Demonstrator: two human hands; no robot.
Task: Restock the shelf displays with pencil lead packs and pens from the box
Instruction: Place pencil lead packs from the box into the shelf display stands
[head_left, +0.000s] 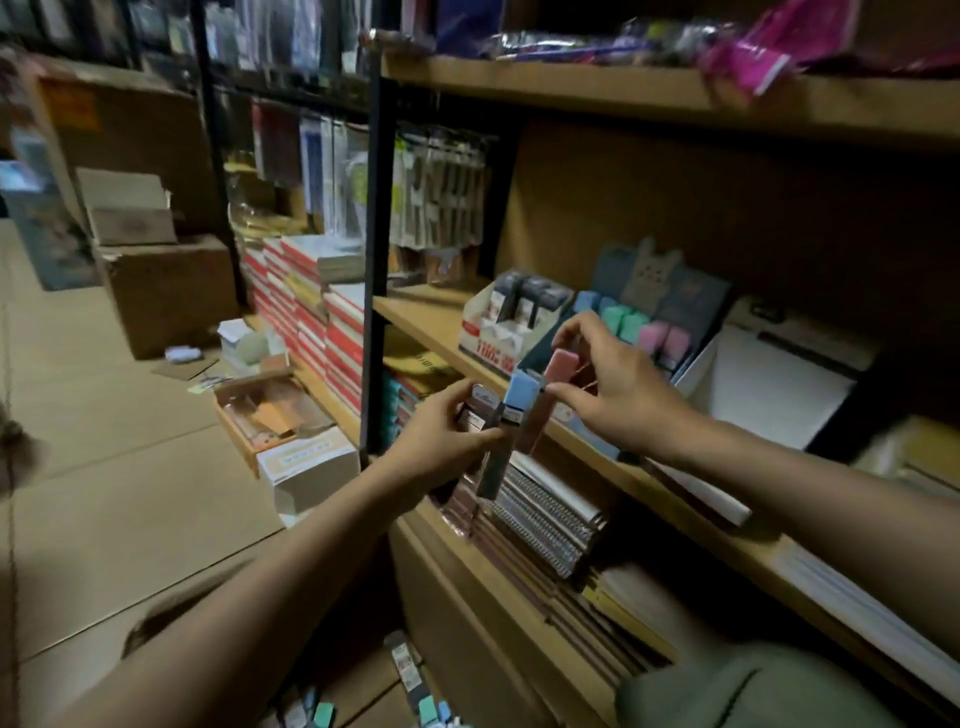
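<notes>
Centrally, the wooden shelf (431, 317) runs from mid-frame toward the lower right, carrying a dark display tray (545, 351) of pastel packs just above and behind both hands. The left hand (441, 441) grips a bundle of packs (480, 415) at frame centre, long axes running roughly upright. The right hand (613, 384), nearer the tray, pinches a pink pack (558, 366) from that bundle; the slots lie up and right of it, so I judge it goes there.

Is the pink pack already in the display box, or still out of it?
Still out. The right hand pinches the pink pack in front of the display box, where blue, green and pink packs already stand.
</notes>
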